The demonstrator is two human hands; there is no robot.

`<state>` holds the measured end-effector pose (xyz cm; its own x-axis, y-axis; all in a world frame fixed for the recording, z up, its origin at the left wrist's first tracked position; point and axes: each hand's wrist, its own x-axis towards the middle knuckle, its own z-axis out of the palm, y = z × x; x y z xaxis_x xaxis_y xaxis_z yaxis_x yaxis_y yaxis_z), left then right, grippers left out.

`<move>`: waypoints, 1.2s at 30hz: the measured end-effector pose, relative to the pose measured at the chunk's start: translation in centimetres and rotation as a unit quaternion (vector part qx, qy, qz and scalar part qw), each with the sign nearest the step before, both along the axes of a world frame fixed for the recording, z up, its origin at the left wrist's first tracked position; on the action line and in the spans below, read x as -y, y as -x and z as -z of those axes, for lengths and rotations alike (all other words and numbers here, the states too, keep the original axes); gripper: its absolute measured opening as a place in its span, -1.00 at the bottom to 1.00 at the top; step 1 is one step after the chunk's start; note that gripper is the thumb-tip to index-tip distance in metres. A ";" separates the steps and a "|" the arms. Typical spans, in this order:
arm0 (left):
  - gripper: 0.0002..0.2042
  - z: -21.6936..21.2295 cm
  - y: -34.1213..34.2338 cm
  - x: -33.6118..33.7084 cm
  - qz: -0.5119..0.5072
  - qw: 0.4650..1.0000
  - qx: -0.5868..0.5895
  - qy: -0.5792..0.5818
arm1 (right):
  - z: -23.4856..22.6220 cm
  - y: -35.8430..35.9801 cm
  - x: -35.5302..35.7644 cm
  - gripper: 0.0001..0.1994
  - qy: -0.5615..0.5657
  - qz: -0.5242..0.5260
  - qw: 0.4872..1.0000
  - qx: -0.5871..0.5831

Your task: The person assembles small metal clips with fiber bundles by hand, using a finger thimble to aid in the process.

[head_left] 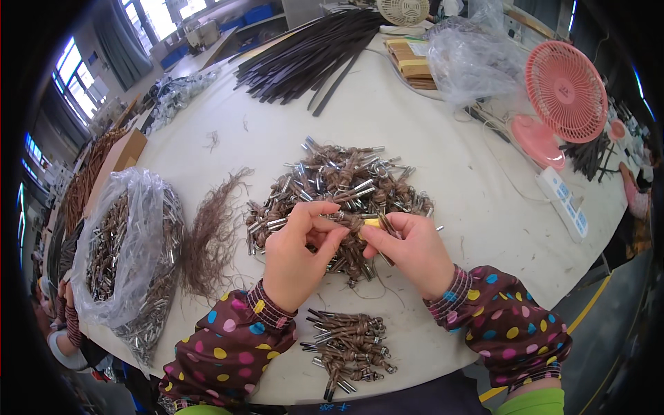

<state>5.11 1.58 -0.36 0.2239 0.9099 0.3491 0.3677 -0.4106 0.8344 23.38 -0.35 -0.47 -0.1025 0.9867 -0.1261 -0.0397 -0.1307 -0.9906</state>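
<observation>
In front of me a heap of brown knotted cords (pixel 339 173) with shiny metal tips lies on the white-covered table. My left hand (pixel 301 252) is closed at the near side of this heap, its thumb and fingers pinching a brown knotted cord (pixel 351 223). Close beside it, my right hand (pixel 411 249) is closed around a small tool with a yellow part (pixel 372 223) and dark metal, which looks like thread snips; the fingers cover most of it. Nearer to me, a smaller pile of the same knotted cords (pixel 353 346) lies between my forearms.
Left of the heap are a tangle of loose brown threads (pixel 214 235) and a clear plastic bag (pixel 124 249) full of knotted cords. Dark flat strips (pixel 308 59) lie at the back. A pink fan (pixel 566 90) and a white power strip (pixel 564 204) stand right.
</observation>
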 end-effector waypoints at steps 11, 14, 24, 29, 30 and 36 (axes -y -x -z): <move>-0.84 0.0 0.0 -0.3 -0.044 0.947 -0.176 -0.264 | 0.9 0.4 0.2 -0.79 -0.026 0.033 0.999 -0.020; -0.88 -0.3 0.3 -0.2 -0.039 0.975 -0.119 -0.181 | -0.6 0.6 0.5 -0.80 0.012 0.039 0.997 -0.060; -0.63 -1.4 2.2 -0.8 0.030 0.998 -0.038 0.030 | -1.4 -1.5 -0.2 -0.80 0.053 -0.048 0.997 -0.036; -0.59 -1.8 0.8 0.5 0.007 0.995 -0.088 -0.056 | -0.8 -0.8 -0.2 -0.80 0.045 -0.035 0.998 -0.001; -0.59 -1.7 0.5 0.4 0.012 0.996 -0.084 -0.033 | -0.7 -0.6 -0.2 -0.80 0.045 -0.036 0.998 -0.001; -0.63 -1.0 0.5 -0.5 0.036 0.993 -0.058 0.093 | 0.2 0.0 0.2 -0.80 0.021 -0.031 0.999 -0.023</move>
